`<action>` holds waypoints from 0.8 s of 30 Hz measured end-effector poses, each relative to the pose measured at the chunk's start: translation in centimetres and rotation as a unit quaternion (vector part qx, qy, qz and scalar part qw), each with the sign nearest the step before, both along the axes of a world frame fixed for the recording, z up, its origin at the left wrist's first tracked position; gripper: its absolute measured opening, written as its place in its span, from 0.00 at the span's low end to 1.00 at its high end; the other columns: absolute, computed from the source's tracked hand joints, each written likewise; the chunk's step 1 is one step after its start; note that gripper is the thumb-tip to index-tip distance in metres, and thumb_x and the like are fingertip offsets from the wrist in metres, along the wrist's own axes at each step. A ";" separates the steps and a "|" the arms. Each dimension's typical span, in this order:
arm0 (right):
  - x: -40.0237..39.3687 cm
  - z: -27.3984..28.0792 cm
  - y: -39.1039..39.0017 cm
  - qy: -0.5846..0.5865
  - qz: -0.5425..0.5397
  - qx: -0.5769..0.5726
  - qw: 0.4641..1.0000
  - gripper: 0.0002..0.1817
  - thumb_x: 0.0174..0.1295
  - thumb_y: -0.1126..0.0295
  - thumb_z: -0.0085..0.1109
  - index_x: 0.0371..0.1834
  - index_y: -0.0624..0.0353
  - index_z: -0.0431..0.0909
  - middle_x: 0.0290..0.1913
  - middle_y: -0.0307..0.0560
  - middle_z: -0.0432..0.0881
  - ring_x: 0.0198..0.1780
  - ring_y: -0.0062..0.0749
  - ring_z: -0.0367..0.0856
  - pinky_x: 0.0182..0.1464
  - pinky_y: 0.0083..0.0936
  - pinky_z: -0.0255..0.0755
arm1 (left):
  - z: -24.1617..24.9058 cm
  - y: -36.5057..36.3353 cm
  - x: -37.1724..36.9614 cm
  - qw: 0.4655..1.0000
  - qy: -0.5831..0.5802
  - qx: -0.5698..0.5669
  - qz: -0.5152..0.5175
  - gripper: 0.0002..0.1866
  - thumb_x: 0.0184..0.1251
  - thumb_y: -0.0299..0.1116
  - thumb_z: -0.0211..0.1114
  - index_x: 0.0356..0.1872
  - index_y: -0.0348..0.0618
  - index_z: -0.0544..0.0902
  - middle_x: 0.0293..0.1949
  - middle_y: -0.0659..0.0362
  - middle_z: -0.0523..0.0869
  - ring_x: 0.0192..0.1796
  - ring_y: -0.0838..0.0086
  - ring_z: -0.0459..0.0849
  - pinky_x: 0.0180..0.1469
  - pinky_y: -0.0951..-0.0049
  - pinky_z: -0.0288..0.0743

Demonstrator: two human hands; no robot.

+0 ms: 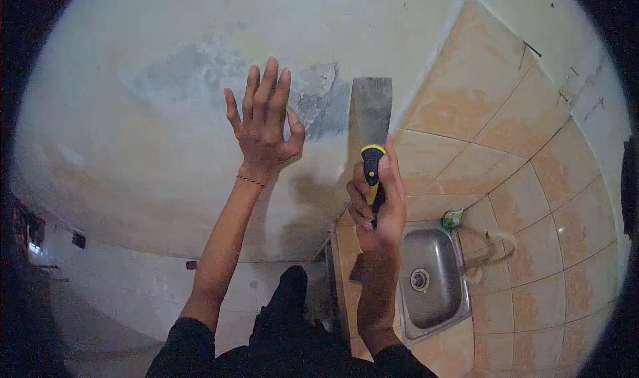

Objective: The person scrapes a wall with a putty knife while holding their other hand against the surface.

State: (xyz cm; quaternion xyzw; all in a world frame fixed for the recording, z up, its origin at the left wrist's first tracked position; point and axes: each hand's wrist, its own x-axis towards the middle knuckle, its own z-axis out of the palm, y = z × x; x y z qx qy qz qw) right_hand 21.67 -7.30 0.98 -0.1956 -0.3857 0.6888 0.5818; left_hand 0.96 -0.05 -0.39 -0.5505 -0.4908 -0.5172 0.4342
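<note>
My right hand is wrapped round the black and yellow handle of a putty knife. Its wide metal blade points up, overlapping the wall just right of a grey damaged patch. My left hand lies with fingers spread against the pale wall, over the middle of that patch. The grey patch stretches out to both sides of the left hand, with rough, flaked plaster to its right. A thin dark cord circles the left wrist.
A steel sink is set in the counter at lower right, with a green packet at its back corner and a tap beside it. Orange-beige tiles cover the right wall. Nails stick out above them.
</note>
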 end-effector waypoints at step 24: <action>0.0 0.8 0.0 -0.016 0.018 0.030 0.999 0.39 0.76 0.47 0.51 0.83 0.53 0.51 0.26 0.34 0.67 0.17 0.13 0.58 0.15 0.13 0.51 | -0.1 0.1 -0.2 1.000 0.005 0.003 0.006 0.36 0.58 0.35 0.55 0.74 0.49 0.71 0.76 0.59 0.70 0.80 0.63 0.61 0.83 0.47 0.32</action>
